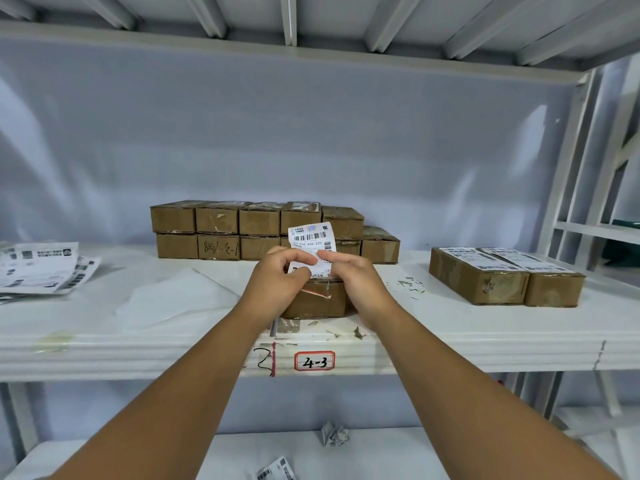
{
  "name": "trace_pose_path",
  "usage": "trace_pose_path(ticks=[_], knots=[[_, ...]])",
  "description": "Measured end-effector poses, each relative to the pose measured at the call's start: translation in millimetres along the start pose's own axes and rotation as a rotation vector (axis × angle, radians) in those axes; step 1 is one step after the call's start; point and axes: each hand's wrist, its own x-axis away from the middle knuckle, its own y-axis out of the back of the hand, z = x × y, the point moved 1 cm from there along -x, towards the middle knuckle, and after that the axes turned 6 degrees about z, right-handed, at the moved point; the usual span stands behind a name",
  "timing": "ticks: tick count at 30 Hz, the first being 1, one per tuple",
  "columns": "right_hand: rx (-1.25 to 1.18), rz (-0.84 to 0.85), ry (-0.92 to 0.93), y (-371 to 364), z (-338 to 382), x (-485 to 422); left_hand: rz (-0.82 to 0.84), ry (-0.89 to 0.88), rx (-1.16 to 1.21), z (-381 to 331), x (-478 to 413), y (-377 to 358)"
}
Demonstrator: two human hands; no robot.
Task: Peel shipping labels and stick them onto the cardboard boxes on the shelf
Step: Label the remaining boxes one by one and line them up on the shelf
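Observation:
A white shipping label (pixel 311 239) with a barcode stands upright between my hands above the shelf (pixel 450 327). My left hand (pixel 277 282) pinches its lower left part. At the label's lower right edge my right hand (pixel 356 278) pinches it with thumb and forefinger. Right below the hands lies a brown cardboard box (pixel 317 301) near the shelf's front edge, partly hidden by them. Behind it a double row of cardboard boxes (pixel 242 230) is stacked against the back wall. Two boxes with labels on top (pixel 502 275) sit at the right.
A pile of label sheets (pixel 41 268) lies at the far left of the shelf. Clear plastic film (pixel 173 299) lies left of my hands. A tag reading 4-3 (pixel 314 361) marks the shelf edge. Crumpled paper (pixel 334 434) and a loose label (pixel 275 471) lie on the lower shelf.

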Motion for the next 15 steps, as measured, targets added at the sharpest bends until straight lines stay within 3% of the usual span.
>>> trace_pose_path(ticks=[8,15], knots=[[0.093,-0.006,0.041,0.7,-1.8,-2.6,-0.047,-0.071,-0.183,0.1,2.1,-7.4],[0.128,0.005,0.057,0.0,-5.4,-5.6,-0.097,0.03,-0.167,-4.5,6.9,-2.2]])
